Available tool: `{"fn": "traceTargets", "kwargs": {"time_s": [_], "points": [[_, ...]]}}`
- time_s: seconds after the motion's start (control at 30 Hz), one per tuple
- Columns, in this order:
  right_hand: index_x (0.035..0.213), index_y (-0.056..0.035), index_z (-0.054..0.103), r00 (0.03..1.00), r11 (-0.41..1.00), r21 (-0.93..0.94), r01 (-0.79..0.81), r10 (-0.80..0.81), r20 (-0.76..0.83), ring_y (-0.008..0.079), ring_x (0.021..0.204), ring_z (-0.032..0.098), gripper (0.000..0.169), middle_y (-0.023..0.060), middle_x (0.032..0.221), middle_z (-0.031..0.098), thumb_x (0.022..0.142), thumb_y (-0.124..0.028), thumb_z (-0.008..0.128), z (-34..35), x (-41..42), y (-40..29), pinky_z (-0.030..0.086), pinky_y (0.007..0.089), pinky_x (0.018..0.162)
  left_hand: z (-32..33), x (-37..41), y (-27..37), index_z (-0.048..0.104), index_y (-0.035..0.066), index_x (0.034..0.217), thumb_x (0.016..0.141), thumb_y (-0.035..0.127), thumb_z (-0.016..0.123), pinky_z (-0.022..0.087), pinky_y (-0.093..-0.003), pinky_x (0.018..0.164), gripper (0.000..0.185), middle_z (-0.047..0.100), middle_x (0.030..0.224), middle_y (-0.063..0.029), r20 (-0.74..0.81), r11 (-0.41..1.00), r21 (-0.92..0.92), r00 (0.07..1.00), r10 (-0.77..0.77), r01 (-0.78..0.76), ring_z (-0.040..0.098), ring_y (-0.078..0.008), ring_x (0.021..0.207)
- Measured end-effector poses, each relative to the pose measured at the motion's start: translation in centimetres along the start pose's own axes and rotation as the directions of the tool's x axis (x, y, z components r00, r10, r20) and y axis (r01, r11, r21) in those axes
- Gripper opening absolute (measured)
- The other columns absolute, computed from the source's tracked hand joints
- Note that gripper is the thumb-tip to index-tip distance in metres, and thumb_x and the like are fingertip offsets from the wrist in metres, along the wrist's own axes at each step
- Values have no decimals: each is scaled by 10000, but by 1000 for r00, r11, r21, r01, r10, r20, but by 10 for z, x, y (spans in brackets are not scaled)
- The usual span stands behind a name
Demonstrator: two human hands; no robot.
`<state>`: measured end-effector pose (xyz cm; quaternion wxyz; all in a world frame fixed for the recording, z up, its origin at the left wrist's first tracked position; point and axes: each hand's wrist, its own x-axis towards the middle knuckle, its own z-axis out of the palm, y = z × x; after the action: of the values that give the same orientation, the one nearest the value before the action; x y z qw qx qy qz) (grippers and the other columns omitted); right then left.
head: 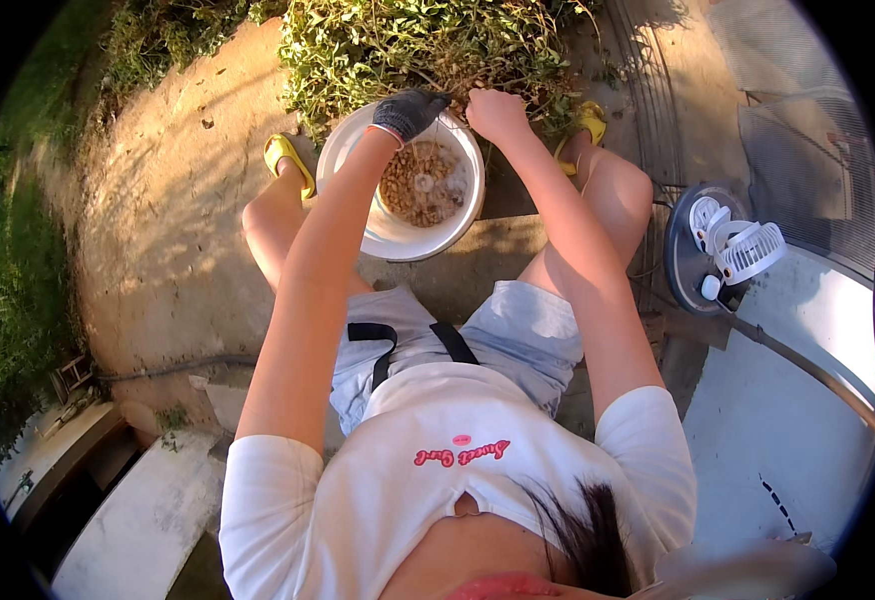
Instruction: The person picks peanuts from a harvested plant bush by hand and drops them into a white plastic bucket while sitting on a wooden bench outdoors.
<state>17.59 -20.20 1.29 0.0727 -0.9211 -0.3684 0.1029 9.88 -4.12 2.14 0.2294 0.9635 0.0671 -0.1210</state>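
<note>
My left hand, in a dark knitted glove, is over the far rim of a white plastic tub. Its fingers are closed on thin stems of a peanut plant, and fine strands hang below them. Just to the right, my bare right hand is curled shut at the same stems; the exact grip of its fingertips is hidden. Peanut pods lie in the bottom of the tub, seemingly behind clear film or water that glints. The tub stands between my feet.
A big heap of leafy plants lies beyond the tub. Yellow clogs are on my feet. To the right, a white portable fan rests on a round dark stool. Mesh panels stand farther right, and a hose crosses the left ground.
</note>
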Motion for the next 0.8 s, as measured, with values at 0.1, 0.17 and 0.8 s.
{"fn": "traceTargets", "kwargs": {"time_s": [0.1, 0.17, 0.8], "points": [[884, -43, 618, 997, 964, 264, -39, 57, -61, 297, 654, 628, 210, 134, 725, 635, 829, -231, 543, -12, -29, -11, 487, 382, 586, -2, 2, 2, 578, 213, 1190, 936, 389, 363, 470, -410, 827, 376, 629, 997, -160, 22, 994, 112, 1000, 11, -13, 599, -304, 942], [978, -24, 606, 996, 726, 686, -44, -26, 90, 294, 708, 633, 309, 142, 780, 649, 833, -297, 593, -23, -57, -27, 500, 372, 655, 9, -1, -15, 552, 224, 1220, 942, 319, 369, 478, -402, 822, 346, 616, 1035, -147, -9, 956, 253, 988, 155, -148, 596, -300, 954], [919, -55, 632, 985, 959, 233, -158, 169, -28, 338, 774, 621, 262, 162, 788, 640, 816, -288, 573, 40, 17, -9, 490, 457, 672, 6, 8, -19, 561, 261, 1212, 943, 430, 351, 431, -414, 896, 381, 604, 1068, -141, 67, 993, 91, 995, 70, -76, 557, -322, 1013]]}}
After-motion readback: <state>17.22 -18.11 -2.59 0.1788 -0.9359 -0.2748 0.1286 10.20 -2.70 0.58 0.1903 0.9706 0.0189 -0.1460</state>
